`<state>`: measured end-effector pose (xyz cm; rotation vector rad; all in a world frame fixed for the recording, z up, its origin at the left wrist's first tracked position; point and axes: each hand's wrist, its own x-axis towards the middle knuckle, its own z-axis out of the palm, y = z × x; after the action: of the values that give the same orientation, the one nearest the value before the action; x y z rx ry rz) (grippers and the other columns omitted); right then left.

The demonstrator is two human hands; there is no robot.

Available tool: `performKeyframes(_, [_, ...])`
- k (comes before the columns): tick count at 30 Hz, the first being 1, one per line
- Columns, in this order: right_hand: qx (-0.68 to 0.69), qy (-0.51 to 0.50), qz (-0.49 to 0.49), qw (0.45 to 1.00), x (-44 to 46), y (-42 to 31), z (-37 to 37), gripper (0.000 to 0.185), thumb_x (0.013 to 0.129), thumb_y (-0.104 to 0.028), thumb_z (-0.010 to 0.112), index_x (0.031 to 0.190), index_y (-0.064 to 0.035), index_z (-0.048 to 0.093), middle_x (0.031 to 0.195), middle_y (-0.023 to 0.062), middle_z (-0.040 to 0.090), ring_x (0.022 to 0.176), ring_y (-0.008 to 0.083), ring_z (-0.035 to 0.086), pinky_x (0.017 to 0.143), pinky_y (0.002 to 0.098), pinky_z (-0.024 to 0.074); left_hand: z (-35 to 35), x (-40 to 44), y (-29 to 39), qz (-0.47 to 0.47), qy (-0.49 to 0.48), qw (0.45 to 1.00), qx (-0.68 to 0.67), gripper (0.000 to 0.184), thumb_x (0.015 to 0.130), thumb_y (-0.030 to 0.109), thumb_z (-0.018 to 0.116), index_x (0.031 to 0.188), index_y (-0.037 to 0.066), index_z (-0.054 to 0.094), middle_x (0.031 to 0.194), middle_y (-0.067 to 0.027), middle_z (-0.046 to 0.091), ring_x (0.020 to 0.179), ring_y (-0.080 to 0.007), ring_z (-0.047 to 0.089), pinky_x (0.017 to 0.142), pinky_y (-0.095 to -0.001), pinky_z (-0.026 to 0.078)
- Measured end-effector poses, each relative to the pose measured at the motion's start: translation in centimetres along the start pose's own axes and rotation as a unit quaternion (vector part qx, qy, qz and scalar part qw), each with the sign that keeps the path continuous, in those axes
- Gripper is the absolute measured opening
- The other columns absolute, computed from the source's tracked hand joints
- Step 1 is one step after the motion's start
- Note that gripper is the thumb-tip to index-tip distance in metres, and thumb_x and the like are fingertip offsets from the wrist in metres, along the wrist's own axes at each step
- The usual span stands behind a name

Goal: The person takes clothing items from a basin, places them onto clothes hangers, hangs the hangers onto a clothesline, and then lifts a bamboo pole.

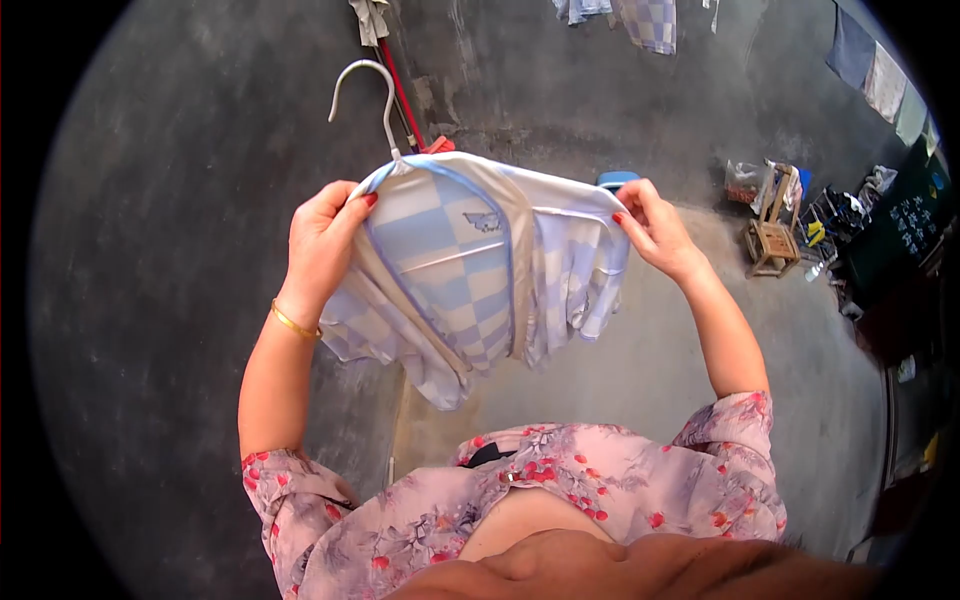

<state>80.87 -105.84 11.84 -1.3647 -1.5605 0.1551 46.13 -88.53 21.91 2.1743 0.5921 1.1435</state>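
A blue-and-white checked shirt [440, 250] hangs on a white clothes hanger [390, 105], its hook sticking up past the collar. The shirt's front is open, so the inside of its back shows with a small dark winged print. My left hand [325, 235] pinches the shirt near the collar on the left, thumb in front and fingers behind. On the right, my right hand [655, 230] pinches the shoulder near the hanger's end. Part of a blue hanger or clip [617, 180] shows just behind that shoulder. Most of the white hanger is covered by cloth.
Laundry [648, 25] hangs at the top, with more cloths [885, 80] at the upper right. A small wooden chair [770, 245] stands by the far wall beside a cluttered rack [830, 215]. A red pole [400, 90] leans against the dark wall behind the hook.
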Motion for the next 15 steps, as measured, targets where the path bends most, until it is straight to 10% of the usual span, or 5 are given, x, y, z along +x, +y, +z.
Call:
performKeyframes(5, [0.038, -0.026, 0.045, 0.998, 1.6, 0.8, -1.2, 0.018, 0.086, -0.002, 0.055, 0.103, -0.0012, 0.055, 0.08, 0.0091, 0.058, 0.073, 0.0199, 0.057, 0.068, 0.0296, 0.0466, -1.7, -1.1, -0.7, 0.008, -0.006, 1.0, 0.026, 0.014, 0.088, 0.01, 0.058, 0.089, -0.003, 0.063, 0.071, 0.0015, 0.055, 0.069, -0.0055, 0.047, 0.062, -0.0215, 0.04])
performKeyframes(11, [-0.092, -0.132, -0.2, 0.967, 5.3, -8.3, 2.9, 0.031, 0.083, -0.018, 0.058, 0.11, -0.0033, 0.055, 0.095, 0.0142, 0.06, 0.087, 0.0287, 0.058, 0.078, 0.0375, 0.0458, -2.5, -1.8, -0.9, 0.034, -0.027, 0.998, 0.044, 0.011, 0.087, 0.008, 0.059, 0.089, -0.002, 0.063, 0.072, -0.0026, 0.059, 0.069, -0.0082, 0.052, 0.063, -0.0236, 0.043])
performKeyframes(15, [-0.008, -0.326, -0.047, 0.944, 8.3, -10.2, 3.8, 0.025, 0.087, -0.022, 0.052, 0.097, 0.0002, 0.057, 0.082, 0.0143, 0.061, 0.078, 0.0224, 0.058, 0.072, 0.0337, 0.0445, -3.0, -0.5, -1.2, 0.052, 0.002, 0.998, 0.045, 0.011, 0.086, 0.009, 0.06, 0.089, -0.001, 0.063, 0.072, -0.0044, 0.057, 0.069, -0.0121, 0.051, 0.065, -0.0263, 0.042])
